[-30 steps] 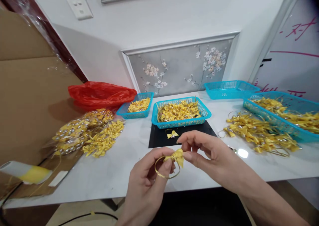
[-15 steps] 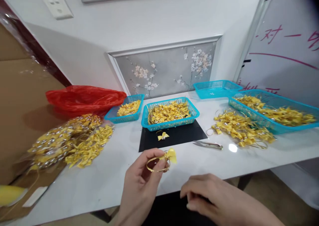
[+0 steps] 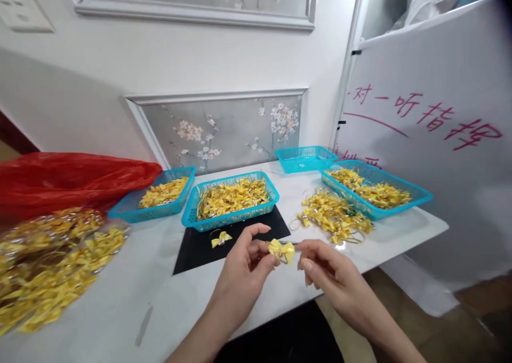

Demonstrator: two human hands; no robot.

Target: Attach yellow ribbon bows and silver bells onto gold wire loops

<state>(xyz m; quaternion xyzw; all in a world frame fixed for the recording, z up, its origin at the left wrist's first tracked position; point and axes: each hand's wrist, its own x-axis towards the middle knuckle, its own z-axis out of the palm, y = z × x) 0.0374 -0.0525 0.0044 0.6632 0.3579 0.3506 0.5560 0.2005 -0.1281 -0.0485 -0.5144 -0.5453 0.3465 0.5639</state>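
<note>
My left hand (image 3: 242, 275) is closed in a pinch around a yellow ribbon bow (image 3: 282, 251) on a gold cord loop. It is held up above the front of the white table, with the bow facing right. My right hand (image 3: 338, 280) is right beside it, fingers curled together and fingertips at the bow's right edge. Whether anything is between those fingertips is too small to tell. Behind the hands, another yellow bow with a silver bead (image 3: 221, 239) lies on a black mat (image 3: 192, 253). The snips on the table are mostly hidden behind the bow.
A blue basket (image 3: 232, 217) of bows stands on the mat's back part. More blue baskets stand left (image 3: 148, 214), back right (image 3: 306, 163) and right (image 3: 376, 208). Loose bows (image 3: 332, 216) lie right; bagged bows (image 3: 60, 267) and a red plastic bag (image 3: 76, 182) are left.
The view has swung to the right. My right hand has come up to the bow in my left hand. The bow has turned, showing its front more fully.
</note>
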